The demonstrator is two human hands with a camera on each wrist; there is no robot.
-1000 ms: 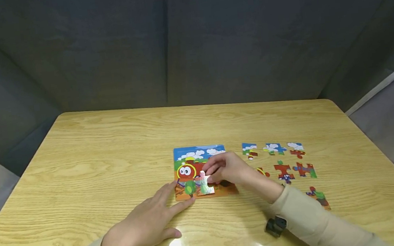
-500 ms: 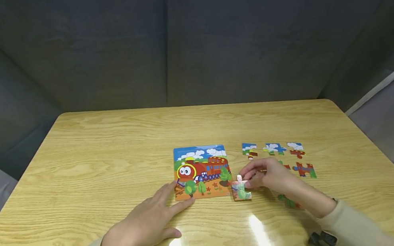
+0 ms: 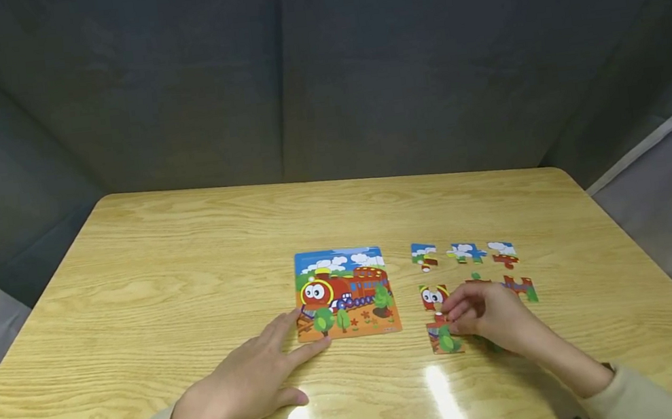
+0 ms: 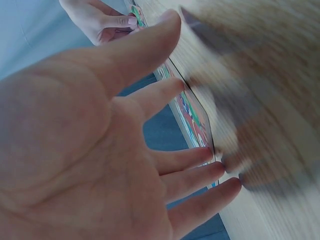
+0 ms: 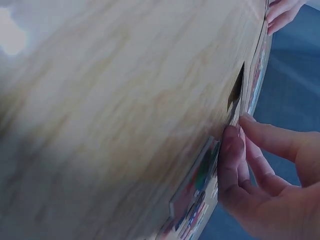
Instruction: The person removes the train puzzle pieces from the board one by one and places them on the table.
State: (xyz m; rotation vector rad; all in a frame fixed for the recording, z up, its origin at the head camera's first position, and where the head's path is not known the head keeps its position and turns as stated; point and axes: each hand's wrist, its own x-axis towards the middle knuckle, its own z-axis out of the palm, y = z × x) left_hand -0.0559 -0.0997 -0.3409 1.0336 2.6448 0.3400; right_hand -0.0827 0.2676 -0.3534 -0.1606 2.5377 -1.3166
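Note:
My right hand (image 3: 498, 319) pinches a jigsaw piece (image 3: 447, 339) showing a green tree, between thumb and fingers. This piece lies just below another jigsaw piece (image 3: 431, 296) with cartoon eyes, its knob toward it. In the right wrist view the held piece (image 5: 236, 97) is tilted, one edge raised close over the table. My left hand (image 3: 246, 379) is spread flat, fingertips at the lower left corner of a square picture board (image 3: 363, 323) with a red cartoon train. The left wrist view shows its palm and straight fingers along the board's edge (image 4: 192, 115).
Three sky-and-cloud pieces (image 3: 466, 252) form a row right of the board. Below them lie red train pieces (image 3: 522, 287), partly hidden by the right hand, with a green bit showing under it. Dark curtains (image 3: 322, 74) stand behind the wooden table (image 3: 162, 255).
My right hand has carried the tree piece from over the board to the right, down beneath the eyes piece. The left hand has stayed in place.

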